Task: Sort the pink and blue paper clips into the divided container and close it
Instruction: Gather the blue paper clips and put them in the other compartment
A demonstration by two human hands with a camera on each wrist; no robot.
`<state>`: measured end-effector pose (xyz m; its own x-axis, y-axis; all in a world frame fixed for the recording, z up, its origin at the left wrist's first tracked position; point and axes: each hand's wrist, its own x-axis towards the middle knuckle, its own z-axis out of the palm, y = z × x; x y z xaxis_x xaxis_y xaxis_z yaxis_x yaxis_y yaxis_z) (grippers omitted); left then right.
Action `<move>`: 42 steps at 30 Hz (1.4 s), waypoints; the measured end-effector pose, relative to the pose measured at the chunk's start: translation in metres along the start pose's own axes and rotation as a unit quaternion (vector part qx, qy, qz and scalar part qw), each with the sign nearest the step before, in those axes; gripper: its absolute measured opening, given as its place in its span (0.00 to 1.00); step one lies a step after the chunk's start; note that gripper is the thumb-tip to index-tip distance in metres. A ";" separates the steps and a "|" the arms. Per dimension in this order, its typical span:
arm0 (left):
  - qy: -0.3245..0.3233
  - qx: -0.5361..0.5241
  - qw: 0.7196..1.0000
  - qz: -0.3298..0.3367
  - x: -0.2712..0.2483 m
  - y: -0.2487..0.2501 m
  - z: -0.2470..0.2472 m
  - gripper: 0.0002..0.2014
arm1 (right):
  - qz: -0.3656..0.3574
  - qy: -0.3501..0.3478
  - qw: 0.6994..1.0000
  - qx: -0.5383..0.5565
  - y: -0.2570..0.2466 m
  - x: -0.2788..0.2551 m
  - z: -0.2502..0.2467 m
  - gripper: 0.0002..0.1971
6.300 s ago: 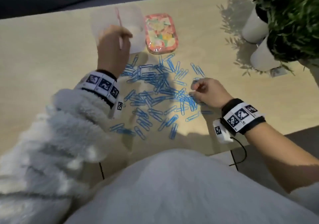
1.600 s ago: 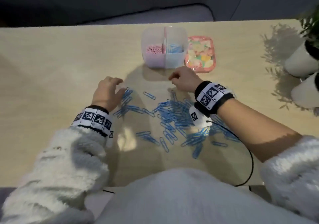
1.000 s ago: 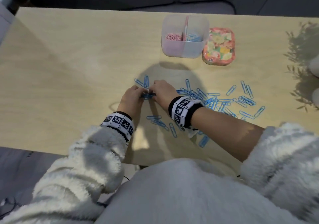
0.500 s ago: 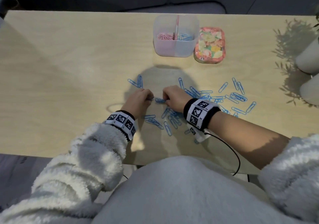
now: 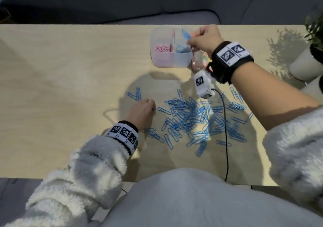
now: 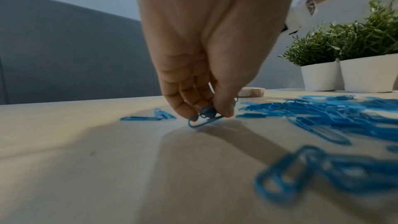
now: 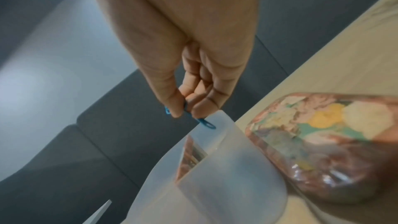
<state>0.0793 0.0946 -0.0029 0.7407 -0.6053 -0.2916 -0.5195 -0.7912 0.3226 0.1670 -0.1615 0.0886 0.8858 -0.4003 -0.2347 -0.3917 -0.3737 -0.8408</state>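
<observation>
Lifted since half a second ago: right hand (image 5: 205, 38), up from the table centre to above the box (image 5: 172, 60), pinching blue clips (image 5: 186, 34) between thumb and fingertips over the right compartment. Same pinch seen from the right wrist view, hand (image 7: 189, 91) with clips (image 7: 206, 123) poking out just above the box rim (image 7: 217, 120). Left hand (image 5: 142, 112) low on the table (image 5: 61, 87), near where it was before, fingers curled down, thumb and fingertips nipping a few blue clips (image 6: 204, 117) against the wood; hand (image 6: 206, 57) fills the left wrist view.

Clear box at the far middle of the table, lid off, split by a pink divider (image 5: 173, 39). Pink clips (image 5: 161, 48) in the left half, blue ones in the right. Patterned lid (image 7: 323, 142) flat just right of the box, mostly hidden by the right wrist in the head view. Loose pile (image 5: 195, 120) of blue clips spread across the near middle, two strays (image 5: 135, 94) just beyond the left hand. Potted plants (image 6: 349, 60) in white pots at the far right edge.
</observation>
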 end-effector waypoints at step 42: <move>0.078 0.009 0.997 0.005 -0.004 -0.048 -0.011 0.18 | -0.117 -0.165 0.898 -0.391 0.087 -0.114 0.079 0.26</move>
<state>0.1059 0.1361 -0.0069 0.7918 -0.5932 -0.1453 -0.5336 -0.7877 0.3080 0.0511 -0.0822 0.0036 0.9418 -0.0133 -0.3358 -0.1261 -0.9402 -0.3164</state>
